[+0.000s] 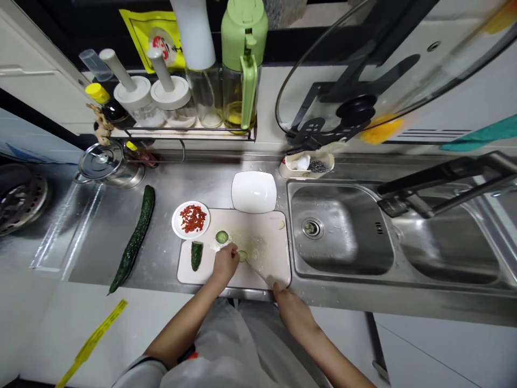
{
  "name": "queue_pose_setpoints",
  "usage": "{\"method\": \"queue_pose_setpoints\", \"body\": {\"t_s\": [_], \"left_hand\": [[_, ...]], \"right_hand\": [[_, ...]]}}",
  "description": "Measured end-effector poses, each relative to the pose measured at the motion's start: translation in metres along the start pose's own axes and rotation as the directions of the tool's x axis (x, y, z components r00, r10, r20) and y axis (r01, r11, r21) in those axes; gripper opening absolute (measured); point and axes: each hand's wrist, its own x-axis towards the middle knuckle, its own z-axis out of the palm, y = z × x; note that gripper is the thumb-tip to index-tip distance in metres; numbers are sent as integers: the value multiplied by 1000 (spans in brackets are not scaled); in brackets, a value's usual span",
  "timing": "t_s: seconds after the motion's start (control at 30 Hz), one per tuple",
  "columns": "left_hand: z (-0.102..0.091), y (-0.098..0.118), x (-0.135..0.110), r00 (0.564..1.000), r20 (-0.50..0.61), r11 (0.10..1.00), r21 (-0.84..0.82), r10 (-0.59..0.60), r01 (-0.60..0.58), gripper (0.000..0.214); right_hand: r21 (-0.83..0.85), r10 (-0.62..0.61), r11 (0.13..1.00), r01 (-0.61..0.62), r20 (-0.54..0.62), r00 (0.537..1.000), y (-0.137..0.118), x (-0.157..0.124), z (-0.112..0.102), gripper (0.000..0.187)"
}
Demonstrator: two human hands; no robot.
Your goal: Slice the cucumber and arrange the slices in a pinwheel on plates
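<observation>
My left hand is over the cutting board, its fingers pinched at the edge of a thin cucumber slice. My right hand is closed round the handle of a knife. The blade points left across the board, its tip beside that slice. A round cut piece of cucumber lies just beyond my left hand. Left of it rests a longer cucumber chunk, skin up. Another thin slice sits near the board's far right corner.
A small plate of red pieces overlaps the board's far left corner. Behind the board stands a white dish. A whole cucumber lies at left, near a lidded pot. The double sink and faucet are at right.
</observation>
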Motion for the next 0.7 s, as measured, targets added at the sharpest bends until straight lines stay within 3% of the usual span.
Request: {"method": "queue_pose_setpoints", "body": {"t_s": [0.27,0.5,0.7], "left_hand": [[0,7,0,998,62,1000,0,-27,27,4],[-10,7,1,995,80,998,-31,57,-55,6],[-39,-9,18,998,-47,997,-66,33,-36,5]], "right_hand": [[6,14,1000,-14,30,999,9,-5,9,54],[56,13,998,-14,30,999,12,-5,9,56],[78,9,997,-10,8,1000,14,-2,14,57]]}}
